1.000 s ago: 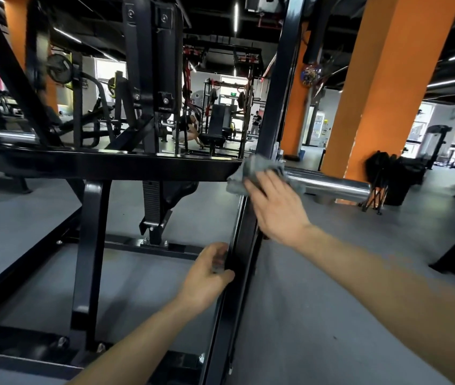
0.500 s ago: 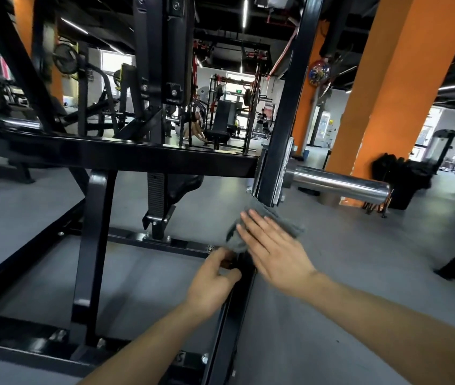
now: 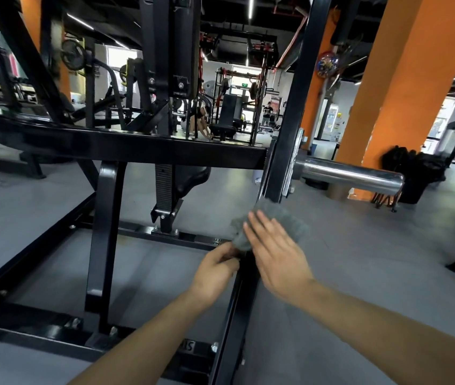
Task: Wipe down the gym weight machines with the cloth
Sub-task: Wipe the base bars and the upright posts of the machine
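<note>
Fingers [image 3: 258, 227] of the right hand [image 3: 275, 259] are lying straight and nearly together, pressing the grey cloth [image 3: 293, 222] flat against the black post [image 3: 290, 120] of the machine [image 3: 137, 151]. They are working just below the chrome peg [image 3: 345, 176] that is sticking out toward the orange pillar [image 3: 401, 79]. The back of the hand is facing up, and the bare forearm is reaching in from the lower right; the hand is showing some blur. The cloth is bunching out from under the fingertips on both sides of the post. The left hand [image 3: 215, 270] is gripping the same post just below the cloth, fingers curling round its edge, forearm coming up from the bottom. Whether it is touching the cloth, I cannot tell. Grey floor [image 3: 359, 273] is lying beneath both arms.
</note>
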The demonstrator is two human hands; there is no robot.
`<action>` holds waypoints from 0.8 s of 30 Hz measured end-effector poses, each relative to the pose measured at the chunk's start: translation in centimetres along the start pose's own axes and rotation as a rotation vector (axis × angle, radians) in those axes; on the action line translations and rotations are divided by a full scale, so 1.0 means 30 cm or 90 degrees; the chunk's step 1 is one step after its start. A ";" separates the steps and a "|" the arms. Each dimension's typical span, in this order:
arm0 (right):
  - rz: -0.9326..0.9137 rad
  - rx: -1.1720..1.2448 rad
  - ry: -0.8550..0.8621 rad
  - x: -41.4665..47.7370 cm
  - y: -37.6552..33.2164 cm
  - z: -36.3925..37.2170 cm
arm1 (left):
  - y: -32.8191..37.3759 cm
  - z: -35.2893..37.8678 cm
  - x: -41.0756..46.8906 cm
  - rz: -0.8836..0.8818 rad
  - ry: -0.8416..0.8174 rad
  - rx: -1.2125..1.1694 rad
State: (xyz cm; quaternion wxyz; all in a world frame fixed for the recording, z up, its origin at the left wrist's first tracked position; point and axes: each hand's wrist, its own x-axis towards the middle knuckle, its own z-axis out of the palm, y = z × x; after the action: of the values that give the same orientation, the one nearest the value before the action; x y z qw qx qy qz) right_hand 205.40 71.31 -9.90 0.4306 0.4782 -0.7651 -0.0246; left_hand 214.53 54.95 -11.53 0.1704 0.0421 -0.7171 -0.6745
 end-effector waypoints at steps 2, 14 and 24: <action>-0.078 -0.024 -0.041 -0.060 -0.010 0.005 | -0.008 -0.008 -0.008 -0.003 -0.016 -0.020; 0.134 0.002 0.070 0.129 0.062 -0.019 | -0.006 -0.036 -0.034 -0.098 -0.035 -0.004; -0.179 -0.070 -0.094 -0.091 -0.071 0.049 | -0.037 -0.073 -0.050 -0.166 -0.020 -0.006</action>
State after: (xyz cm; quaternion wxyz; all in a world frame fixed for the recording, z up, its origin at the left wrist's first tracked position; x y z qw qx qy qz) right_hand 206.38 71.67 -13.52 0.3906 0.5531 -0.7180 -0.1614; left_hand 216.40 53.19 -12.82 0.0700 0.1235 -0.7047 -0.6952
